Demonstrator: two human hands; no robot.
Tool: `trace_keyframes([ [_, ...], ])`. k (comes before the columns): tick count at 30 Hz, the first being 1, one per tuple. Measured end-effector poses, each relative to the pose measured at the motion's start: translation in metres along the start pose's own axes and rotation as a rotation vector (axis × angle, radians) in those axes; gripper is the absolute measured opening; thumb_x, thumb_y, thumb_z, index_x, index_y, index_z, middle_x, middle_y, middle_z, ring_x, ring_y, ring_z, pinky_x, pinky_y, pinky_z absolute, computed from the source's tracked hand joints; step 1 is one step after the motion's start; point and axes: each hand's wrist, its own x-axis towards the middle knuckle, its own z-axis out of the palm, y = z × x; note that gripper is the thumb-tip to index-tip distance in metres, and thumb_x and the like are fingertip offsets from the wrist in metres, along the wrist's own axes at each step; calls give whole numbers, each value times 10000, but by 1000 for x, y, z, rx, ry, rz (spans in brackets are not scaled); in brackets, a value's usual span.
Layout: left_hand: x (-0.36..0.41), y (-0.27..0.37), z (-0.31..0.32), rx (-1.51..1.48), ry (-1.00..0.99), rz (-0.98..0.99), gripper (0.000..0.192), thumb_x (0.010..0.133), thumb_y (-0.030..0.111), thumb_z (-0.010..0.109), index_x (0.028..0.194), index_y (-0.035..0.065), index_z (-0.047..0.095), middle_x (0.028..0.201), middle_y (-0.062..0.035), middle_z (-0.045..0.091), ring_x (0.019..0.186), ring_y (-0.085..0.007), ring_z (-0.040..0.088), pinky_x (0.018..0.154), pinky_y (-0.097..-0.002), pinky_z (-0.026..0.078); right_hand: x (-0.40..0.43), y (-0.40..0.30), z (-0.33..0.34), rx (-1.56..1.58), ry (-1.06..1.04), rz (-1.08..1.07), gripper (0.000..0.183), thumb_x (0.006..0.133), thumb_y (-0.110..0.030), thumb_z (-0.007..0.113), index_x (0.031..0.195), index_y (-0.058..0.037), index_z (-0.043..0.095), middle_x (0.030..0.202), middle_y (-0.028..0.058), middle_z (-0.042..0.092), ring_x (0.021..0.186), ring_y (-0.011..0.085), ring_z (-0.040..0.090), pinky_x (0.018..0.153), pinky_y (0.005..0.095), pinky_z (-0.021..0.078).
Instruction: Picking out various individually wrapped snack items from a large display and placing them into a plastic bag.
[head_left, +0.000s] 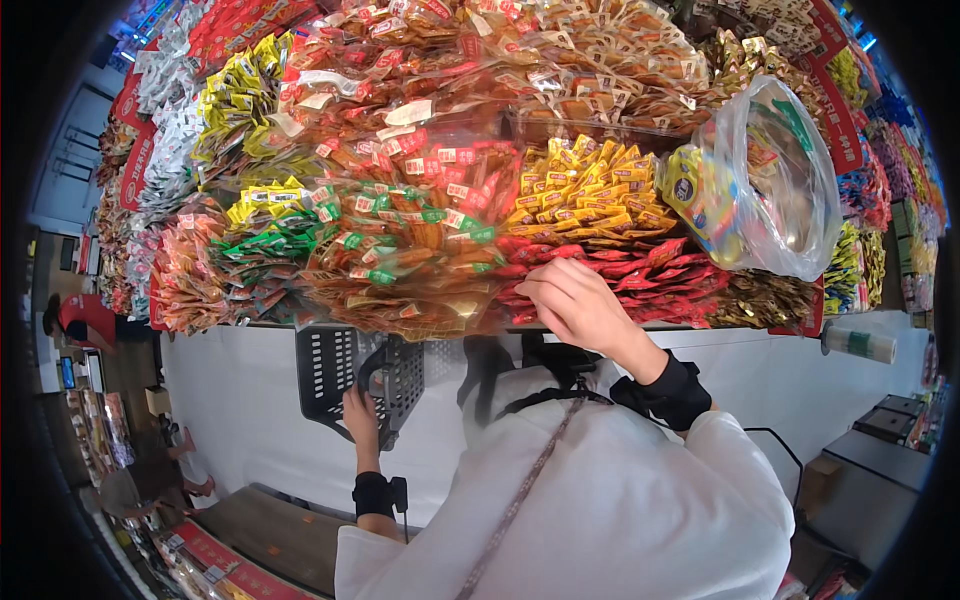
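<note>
My left hand (361, 414) grips the dark handle of a black plastic shopping basket (319, 375) that hangs in front of the display. My right hand (574, 304) is over the front of the heap, its fingers curled at the left part of the red snack packets (660, 274). Whether a packet is between those fingertips is hidden. Just behind lie yellow snack packets (589, 191). Left of the hand are clear vacuum packs with green labels (405, 225), and packs with red labels (450, 165) lie beyond them.
A clear plastic bag (787, 187) with colourful packets inside stands on the right of the display. A roll of plastic bags (859, 343) is at its right end. Far left is a person in a red top (86, 319); another person (142, 480) is at the lower left.
</note>
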Motion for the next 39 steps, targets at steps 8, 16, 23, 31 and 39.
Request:
trace_keyframes([
  [8,5,-8,4,4,-2,-8,275,824,135,494,1067,8,472,939,-152,503,819,-346,524,667,-372,444,22,-4,-5,5,81,56,225,677,12,557,896,-36,537,853,82,527,754,254,500,659,339,414],
  [16,51,27,-62,-341,213,6,236,770,13,505,1004,19,534,897,-96,545,751,-198,543,596,-261,434,53,-10,-25,-43,58,96,217,696,-37,564,910,-59,537,869,61,525,812,236,508,699,329,418],
  [23,183,144,-192,-354,464,867,269,718,36,530,985,2,540,885,-133,580,788,-280,550,706,-363,441,56,-11,-10,8,79,141,196,714,-49,564,906,-37,530,860,81,516,804,256,503,702,340,419],
  [31,304,286,-218,-186,353,1061,243,719,109,625,957,83,581,901,-69,586,826,-240,554,698,-316,453,47,-15,-5,35,77,220,152,734,-57,557,881,-37,529,843,97,512,813,272,509,712,343,422],
  [39,364,311,-175,-40,264,1213,238,779,176,563,1002,93,578,978,-67,587,900,-252,549,753,-332,458,41,-16,-8,12,131,235,138,744,-48,548,879,-33,523,841,106,520,813,280,517,712,345,424],
])
